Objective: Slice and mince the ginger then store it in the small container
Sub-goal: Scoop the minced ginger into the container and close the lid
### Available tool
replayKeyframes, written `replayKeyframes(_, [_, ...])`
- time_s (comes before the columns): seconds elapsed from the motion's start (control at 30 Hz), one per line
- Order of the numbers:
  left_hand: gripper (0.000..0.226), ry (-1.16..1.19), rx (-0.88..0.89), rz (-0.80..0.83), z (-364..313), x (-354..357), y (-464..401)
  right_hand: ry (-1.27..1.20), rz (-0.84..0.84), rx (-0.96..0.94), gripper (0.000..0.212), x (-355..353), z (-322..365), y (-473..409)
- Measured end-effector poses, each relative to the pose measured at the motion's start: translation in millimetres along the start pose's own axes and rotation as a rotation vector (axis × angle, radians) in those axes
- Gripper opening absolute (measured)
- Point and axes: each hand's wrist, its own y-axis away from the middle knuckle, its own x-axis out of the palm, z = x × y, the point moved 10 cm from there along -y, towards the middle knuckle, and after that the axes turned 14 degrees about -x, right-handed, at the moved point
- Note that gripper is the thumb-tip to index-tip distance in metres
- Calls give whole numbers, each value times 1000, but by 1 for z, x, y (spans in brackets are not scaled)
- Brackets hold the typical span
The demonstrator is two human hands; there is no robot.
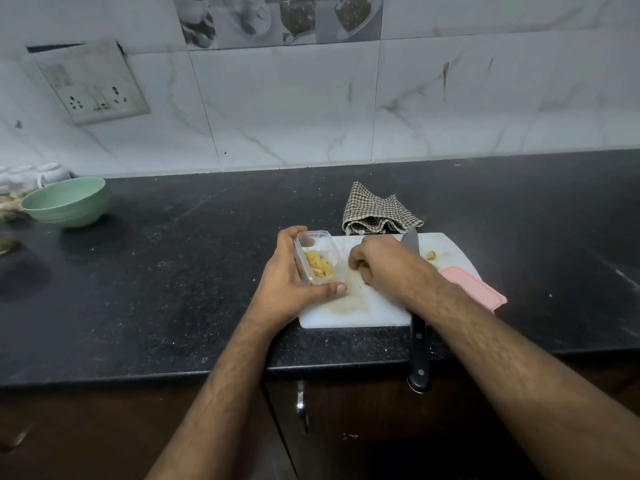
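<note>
A small clear plastic container [317,256] stands at the left edge of the white cutting board [360,310], with yellow minced ginger [319,266] inside. My left hand [287,282] grips the container from the left, thumb along its near end. My right hand [381,266] rests on the board just right of it, fingers curled down onto the board; what they hold is hidden. A ginger scrap [431,254] lies at the board's far right. The black-handled knife [417,344] lies across the board under my right forearm, handle over the counter edge.
The pink lid [474,291] lies on the board's right end. A checked cloth [379,211] sits behind the board. A green bowl [65,202] stands at the far left on the black counter [173,271]. A wall socket [93,84] is mounted on the tiled wall.
</note>
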Motion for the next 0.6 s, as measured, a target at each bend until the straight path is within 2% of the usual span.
replayKeyframes(0.1, [107,6,-13,14,1,2,1,-41,-51,39,23,-12,-5,3])
replayKeyframes(0.2, [107,17,-28,29,0,3,1,-249,-216,104,15,-28,-16,7])
replayKeyframes(0.3, [104,28,-27,37,-2,2,0,-446,-296,40,15,-43,3,4])
replayKeyframes(0.43, [104,33,-20,54,-1,5,2,-503,-270,-54,15,-46,39,-3])
replayKeyframes(0.53, [103,22,-4,57,-4,6,4,-444,-209,-89,14,-38,55,-10])
replayKeyframes(0.6, [102,22,-2,57,-5,6,3,-425,-226,-95,16,-39,58,-12])
